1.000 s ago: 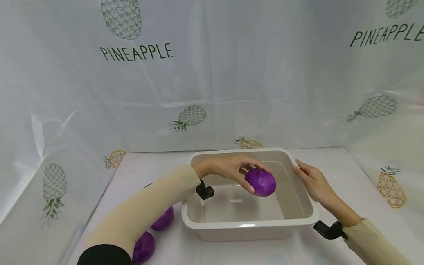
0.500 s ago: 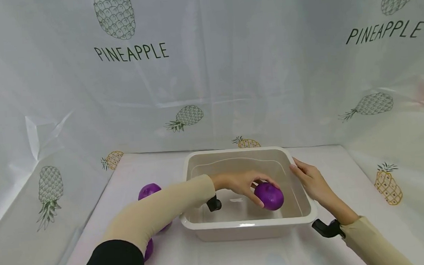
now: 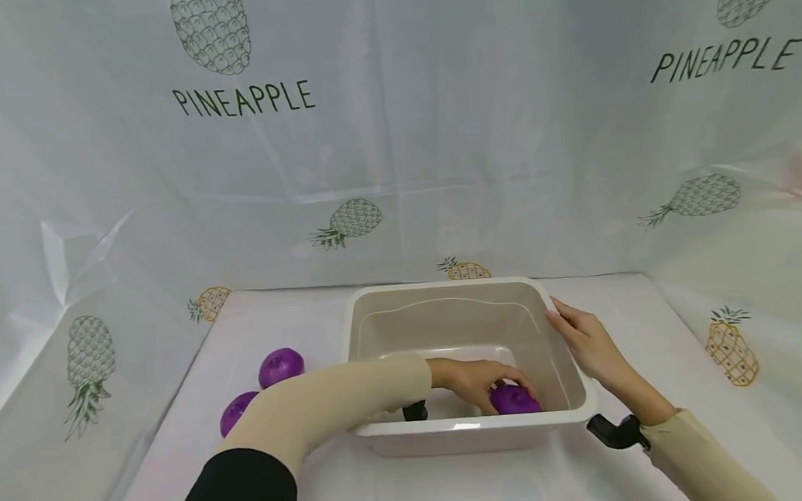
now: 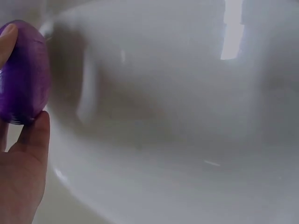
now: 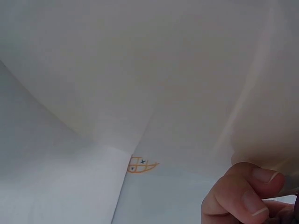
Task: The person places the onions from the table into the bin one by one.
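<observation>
Two hands are showing, both grasping. We are seeing the left hand (image 3: 476,381) holding a purple ball (image 3: 515,400) with thumb and fingers, inside the beige bin (image 3: 477,441), near its front right corner. The front rim is hiding the ball's underside, so we are not managing to tell whether it is touching the bin floor. In the left wrist view we are finding the ball at the left edge, fingers lying on it, glossy bin surface filling most of the rest. We are logging the right hand (image 3: 592,342) as gripping the bin's right rim; its curled fingers are appearing at bottom right in the right wrist view. The bin is standing upright on the white tabletop (image 3: 459,487), its back close to the far edge. Two more are lying left of the bin, toward the tabletop's left edge: a farther ball (image 3: 281,365) and a nearer ball (image 3: 234,410), the latter partly hidden behind the left sleeve (image 3: 348,386). Behind, we are noting a pineapple-print sheet (image 3: 463,137) hanging along the far edge.
</observation>
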`<state>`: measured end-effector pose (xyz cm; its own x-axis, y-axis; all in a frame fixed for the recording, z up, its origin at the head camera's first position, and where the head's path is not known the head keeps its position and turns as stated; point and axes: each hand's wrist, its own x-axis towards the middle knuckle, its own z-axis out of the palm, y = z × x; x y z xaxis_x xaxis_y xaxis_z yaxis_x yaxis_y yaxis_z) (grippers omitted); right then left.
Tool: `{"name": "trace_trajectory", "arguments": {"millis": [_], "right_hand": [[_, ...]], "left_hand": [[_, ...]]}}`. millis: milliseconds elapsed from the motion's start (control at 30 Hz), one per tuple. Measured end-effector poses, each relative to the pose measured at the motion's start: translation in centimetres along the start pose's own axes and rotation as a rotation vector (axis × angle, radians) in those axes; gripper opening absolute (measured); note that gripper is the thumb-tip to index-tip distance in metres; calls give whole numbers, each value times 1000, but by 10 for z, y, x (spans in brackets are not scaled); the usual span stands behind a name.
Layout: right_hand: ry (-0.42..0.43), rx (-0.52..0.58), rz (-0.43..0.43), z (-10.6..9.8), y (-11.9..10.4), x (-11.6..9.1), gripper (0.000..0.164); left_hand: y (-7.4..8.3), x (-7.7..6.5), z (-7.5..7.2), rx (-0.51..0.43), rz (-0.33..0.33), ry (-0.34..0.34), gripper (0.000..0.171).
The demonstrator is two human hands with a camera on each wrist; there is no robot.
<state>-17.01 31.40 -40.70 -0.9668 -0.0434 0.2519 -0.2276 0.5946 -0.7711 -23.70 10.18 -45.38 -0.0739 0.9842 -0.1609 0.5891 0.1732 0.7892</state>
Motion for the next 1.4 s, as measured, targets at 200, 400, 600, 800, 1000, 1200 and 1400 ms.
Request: {"name": "trace_trajectory", "arguments": {"millis": [200, 400, 600, 800, 1000, 1200, 1400], "right_hand": [[-7, 21, -2, 4, -1, 1, 48], [-7, 2, -8, 5, -2, 1, 48], [-16, -26, -16, 8, -1, 3, 49], [-25, -30, 3, 8, -2, 3, 50], [-25, -18, 8, 5, -2, 1, 50], [-13, -35, -10, 3, 0, 1, 48], [3, -42, -30, 3, 2, 1, 46]], "left_hand": [[-1, 0, 9, 33, -7, 2, 59], [0, -1, 8, 52, 2, -5, 61], [5, -13, -10, -7, -59, -35, 76], [22, -37, -45, -57, -92, -13, 82], [47, -67, -79, -71, -83, 72, 81], [59, -108, -104, -50, -106, 187, 78], [58, -153, -118, -61, -117, 294, 79]]}}
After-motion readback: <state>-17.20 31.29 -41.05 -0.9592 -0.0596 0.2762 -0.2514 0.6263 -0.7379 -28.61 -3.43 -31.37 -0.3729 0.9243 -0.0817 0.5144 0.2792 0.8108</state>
